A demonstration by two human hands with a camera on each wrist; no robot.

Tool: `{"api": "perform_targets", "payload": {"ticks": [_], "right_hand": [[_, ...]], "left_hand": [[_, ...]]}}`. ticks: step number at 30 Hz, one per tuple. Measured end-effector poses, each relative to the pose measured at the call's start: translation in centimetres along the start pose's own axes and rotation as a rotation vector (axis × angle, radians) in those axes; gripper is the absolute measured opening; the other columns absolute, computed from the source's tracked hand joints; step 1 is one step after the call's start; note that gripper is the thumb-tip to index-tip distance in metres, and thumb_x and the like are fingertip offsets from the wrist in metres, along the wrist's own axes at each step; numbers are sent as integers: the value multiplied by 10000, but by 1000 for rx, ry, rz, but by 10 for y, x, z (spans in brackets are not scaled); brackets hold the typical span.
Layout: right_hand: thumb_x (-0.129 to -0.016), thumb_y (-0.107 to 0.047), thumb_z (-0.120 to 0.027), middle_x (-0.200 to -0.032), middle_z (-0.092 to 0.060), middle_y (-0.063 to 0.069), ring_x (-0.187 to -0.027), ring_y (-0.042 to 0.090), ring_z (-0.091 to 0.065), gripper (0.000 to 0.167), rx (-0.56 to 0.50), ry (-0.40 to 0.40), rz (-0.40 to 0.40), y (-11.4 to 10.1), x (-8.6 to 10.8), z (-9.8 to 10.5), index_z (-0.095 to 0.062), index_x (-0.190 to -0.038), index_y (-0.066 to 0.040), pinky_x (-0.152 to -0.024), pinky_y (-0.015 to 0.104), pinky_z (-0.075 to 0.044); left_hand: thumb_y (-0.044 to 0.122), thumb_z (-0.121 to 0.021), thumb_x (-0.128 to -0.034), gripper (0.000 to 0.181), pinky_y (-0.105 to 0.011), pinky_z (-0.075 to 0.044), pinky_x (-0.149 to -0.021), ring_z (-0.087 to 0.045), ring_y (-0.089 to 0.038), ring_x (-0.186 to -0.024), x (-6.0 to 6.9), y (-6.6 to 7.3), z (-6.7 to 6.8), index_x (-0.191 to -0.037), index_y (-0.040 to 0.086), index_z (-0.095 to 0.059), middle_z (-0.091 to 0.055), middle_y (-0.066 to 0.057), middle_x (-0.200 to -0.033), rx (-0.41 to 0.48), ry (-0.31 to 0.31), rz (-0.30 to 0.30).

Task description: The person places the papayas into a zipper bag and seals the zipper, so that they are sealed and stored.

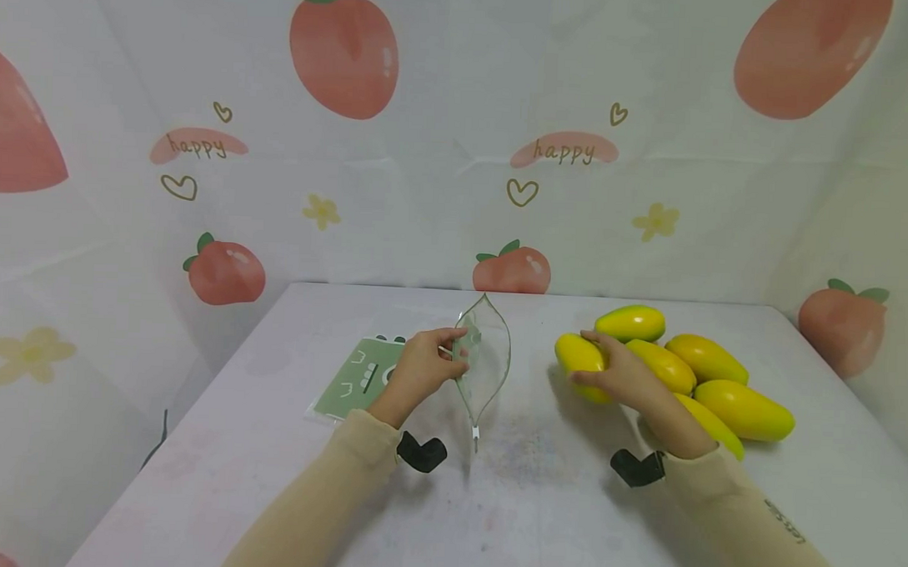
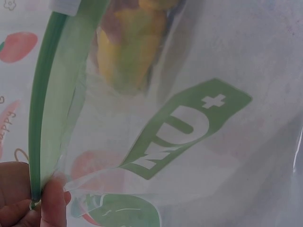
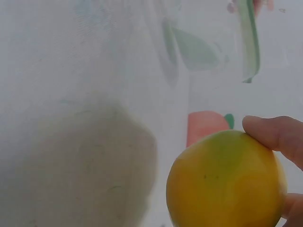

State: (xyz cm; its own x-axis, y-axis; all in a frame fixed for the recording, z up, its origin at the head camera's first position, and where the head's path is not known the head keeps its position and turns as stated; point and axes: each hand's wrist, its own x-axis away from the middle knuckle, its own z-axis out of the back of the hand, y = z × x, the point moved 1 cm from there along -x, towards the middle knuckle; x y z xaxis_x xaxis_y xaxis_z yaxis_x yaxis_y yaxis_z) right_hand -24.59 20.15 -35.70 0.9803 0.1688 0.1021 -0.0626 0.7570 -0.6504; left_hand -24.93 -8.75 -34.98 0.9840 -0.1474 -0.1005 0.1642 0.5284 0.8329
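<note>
My left hand (image 1: 424,362) pinches the rim of a clear zip bag (image 1: 489,364), whose mouth gapes in a leaf shape with the white slider toward me. In the left wrist view the bag (image 2: 187,130) shows a green label and a green zip strip between thumb and fingers. To the right, my right hand (image 1: 619,371) grips a yellow mango (image 1: 582,355) with a greenish tip, held off the table beside the other mangoes. The right wrist view has this mango (image 3: 227,182) close up, its shadow on the table.
Several yellow mangoes (image 1: 742,409) lie in a group at the right, partly behind my right hand. A flat green printed packet (image 1: 349,380) in clear plastic lies left of the bag. The white table (image 1: 536,520) ends at a fruit-patterned cloth backdrop (image 1: 427,191).
</note>
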Motion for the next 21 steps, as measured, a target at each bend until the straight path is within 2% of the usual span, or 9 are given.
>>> {"api": "perform_targets", "payload": {"ticks": [4,10,21], "right_hand": [[-882,-344,-671,-1497,-313,294,-1217,447,-424,788,-6,17,-2,-6,3,3,-284,-1512,-71,-1030,635,-349],[-872,-358,-676,-1474,-374,267,-1141,403,-478,784,-5,61,41,-16,9,8,-303,-1510,-96,-972,590,-415],[-874,-415,-678,-1456,-410,213,-1092,360,-502,799,-21,68,74,-38,19,12,-284,-1527,-178,-903,506,-463]], "left_hand": [[15,-725,-766,535,-243,-531,-640,-644,-120,-793,0,0,0,-1289,85,-635,-695,-55,-961,0,1,-3],[20,-727,-762,530,-238,-523,-629,-639,-106,-780,0,-2,-1,-1281,90,-642,-697,-45,-952,-8,5,-5],[14,-725,-760,531,-238,-519,-624,-635,-104,-773,0,-1,-1,-1280,85,-643,-695,-44,-941,-6,3,-7]]}}
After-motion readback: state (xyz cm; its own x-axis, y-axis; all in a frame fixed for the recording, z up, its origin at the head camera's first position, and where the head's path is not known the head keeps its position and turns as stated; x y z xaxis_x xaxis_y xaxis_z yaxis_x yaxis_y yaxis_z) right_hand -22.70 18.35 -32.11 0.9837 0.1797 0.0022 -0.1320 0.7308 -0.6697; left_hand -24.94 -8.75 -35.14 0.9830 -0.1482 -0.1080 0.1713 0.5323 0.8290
